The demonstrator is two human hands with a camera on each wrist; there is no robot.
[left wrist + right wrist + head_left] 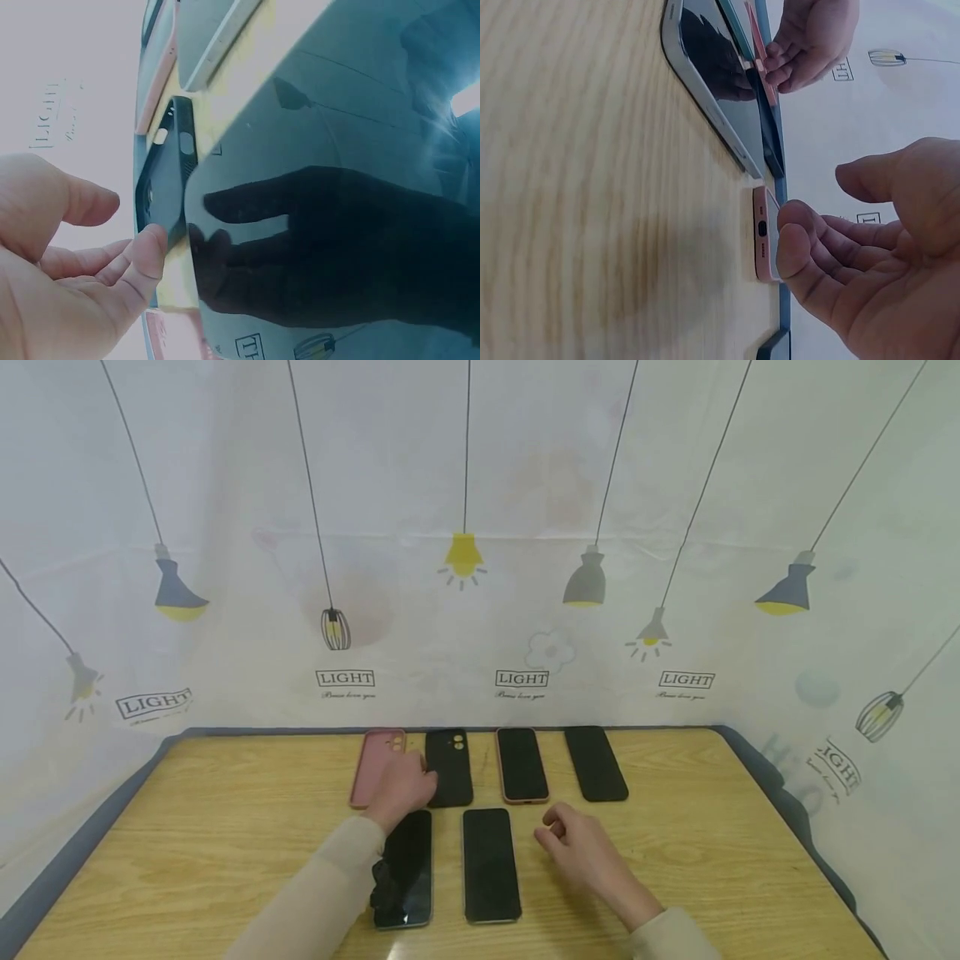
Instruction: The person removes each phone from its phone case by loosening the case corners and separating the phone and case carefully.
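My left hand (403, 787) hovers between an empty pink phone case (366, 772) and a black phone case (448, 781) in the back row. In the left wrist view its fingers are loosely bent, the thumb stands apart, and the black case (184, 150) lies just beyond the fingertips; whether they touch it I cannot tell. My right hand (588, 852) hangs loosely curled with nothing in it, in front of a phone in a pink case (522, 764). In the front row are two dark-screened phones, a left phone (412, 860) below my left wrist and a right phone (491, 864) between my hands.
Another black phone-shaped slab (596, 764) lies at the right end of the back row. Everything rests on a wood-grain table (720, 860). A white cloth printed with lamps (420, 635) hangs behind. Something small and black (384, 887) overlaps the left phone's edge.
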